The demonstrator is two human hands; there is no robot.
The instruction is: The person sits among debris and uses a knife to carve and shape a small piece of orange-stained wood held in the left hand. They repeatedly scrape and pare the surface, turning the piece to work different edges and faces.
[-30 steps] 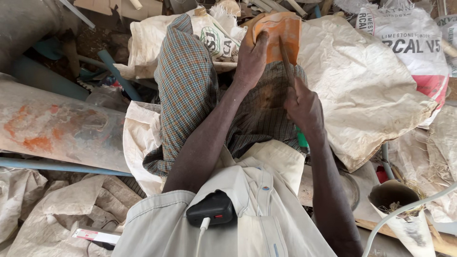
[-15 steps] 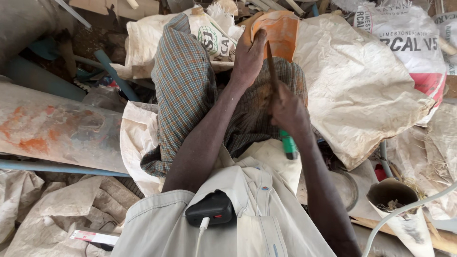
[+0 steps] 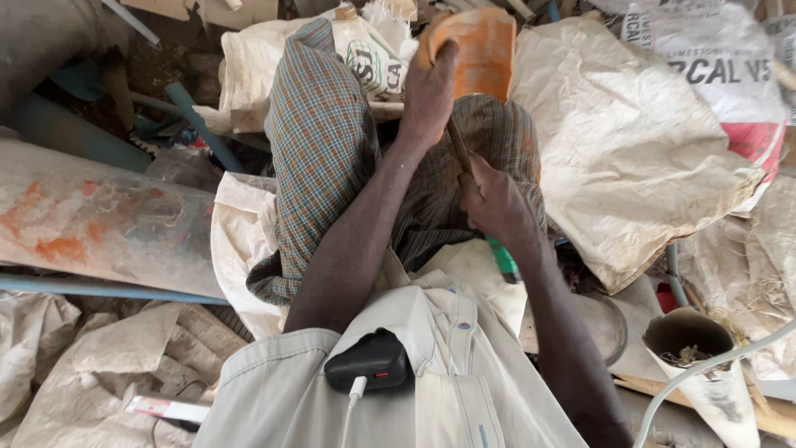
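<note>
Orange and curved, the clay-coloured piece [image 3: 481, 50] sits at the upper centre of the frame, above the checked cloth [image 3: 323, 141] on the person's lap. The left hand [image 3: 429, 95] closes over its left edge. The right hand [image 3: 492, 199], just below, is fisted around a thin tool [image 3: 458, 145] with a green handle [image 3: 503, 259]; its long axis slants up-left to lower right, the tip seemingly meeting the orange piece. Pale sacks [image 3: 630, 141] lie around.

Crumpled sacks [image 3: 638, 149] crowding right, pipe [image 3: 91, 220] blocking left, checked-cloth knee [image 3: 319, 133] beside hands
</note>
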